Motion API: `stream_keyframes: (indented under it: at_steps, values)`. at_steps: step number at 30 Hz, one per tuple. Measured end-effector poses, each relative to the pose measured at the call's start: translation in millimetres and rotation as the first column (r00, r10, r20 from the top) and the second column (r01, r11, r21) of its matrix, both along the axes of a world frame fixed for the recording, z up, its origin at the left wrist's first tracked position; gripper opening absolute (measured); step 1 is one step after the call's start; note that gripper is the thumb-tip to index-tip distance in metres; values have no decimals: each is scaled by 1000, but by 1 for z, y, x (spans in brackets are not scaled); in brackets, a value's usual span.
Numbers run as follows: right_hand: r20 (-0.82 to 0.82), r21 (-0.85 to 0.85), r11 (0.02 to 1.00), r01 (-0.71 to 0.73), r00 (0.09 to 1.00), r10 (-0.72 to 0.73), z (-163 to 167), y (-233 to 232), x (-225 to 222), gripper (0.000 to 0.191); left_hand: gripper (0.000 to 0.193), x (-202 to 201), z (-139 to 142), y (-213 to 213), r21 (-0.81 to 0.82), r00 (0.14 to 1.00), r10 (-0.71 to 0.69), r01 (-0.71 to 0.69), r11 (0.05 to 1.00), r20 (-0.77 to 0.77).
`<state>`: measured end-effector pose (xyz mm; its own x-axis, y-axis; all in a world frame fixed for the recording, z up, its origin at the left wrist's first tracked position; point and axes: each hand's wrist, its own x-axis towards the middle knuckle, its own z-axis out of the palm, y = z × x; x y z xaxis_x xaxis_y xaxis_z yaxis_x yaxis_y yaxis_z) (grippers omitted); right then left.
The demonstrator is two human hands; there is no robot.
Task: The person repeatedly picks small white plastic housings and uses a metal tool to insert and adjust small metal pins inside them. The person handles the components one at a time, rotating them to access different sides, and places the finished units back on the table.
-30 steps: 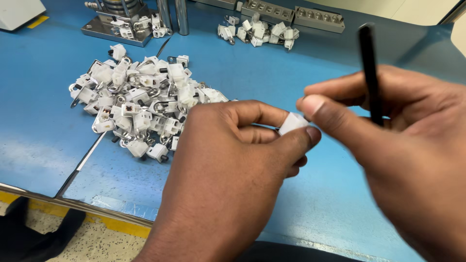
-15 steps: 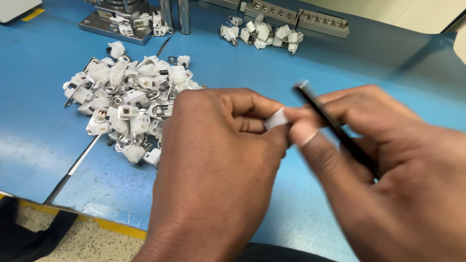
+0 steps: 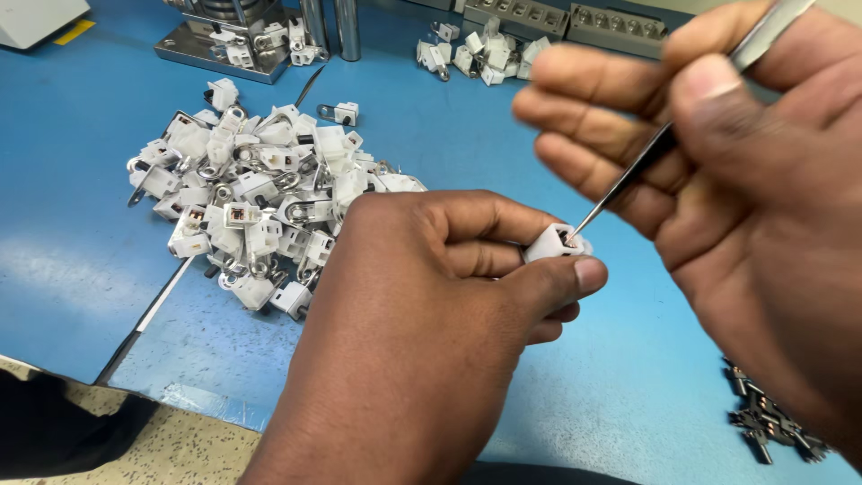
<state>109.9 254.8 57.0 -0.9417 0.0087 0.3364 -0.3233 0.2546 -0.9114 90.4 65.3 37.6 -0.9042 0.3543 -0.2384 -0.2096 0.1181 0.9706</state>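
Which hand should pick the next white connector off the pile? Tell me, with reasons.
Left, probably. The left hand sits beside the pile of white connectors, pinching only one connector; the right hand holds the tweezers, farther away.

The small connector housing [image 3: 554,241] pinched in the left hand [image 3: 431,332] is white moulded plastic with a smooth, slightly glossy surface, as are the housings in the pile [image 3: 256,207] at the left, which carry bright metal ring tabs. The tweezers [image 3: 660,148] in the right hand [image 3: 736,198] are dark, smooth metal tapering to a fine point. The bench top [image 3: 81,180] is a blue, matt, faintly scuffed mat, and the fixture base [image 3: 233,40] at the far left is polished metal.
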Motion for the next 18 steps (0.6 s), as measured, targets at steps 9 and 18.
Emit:
stream_keyframes:
  at_steps: [9,18]
  values:
    - [-28,109,988,-105,994,108,-4,-54,-7,12,16,-11,-21,-1,-52,996,5,-10,999,-84]
    - [129,498,840,217,939,-319,-68,10,-188,20,32,-92,-18,-63,-544,915,-82,-160,824,-394]
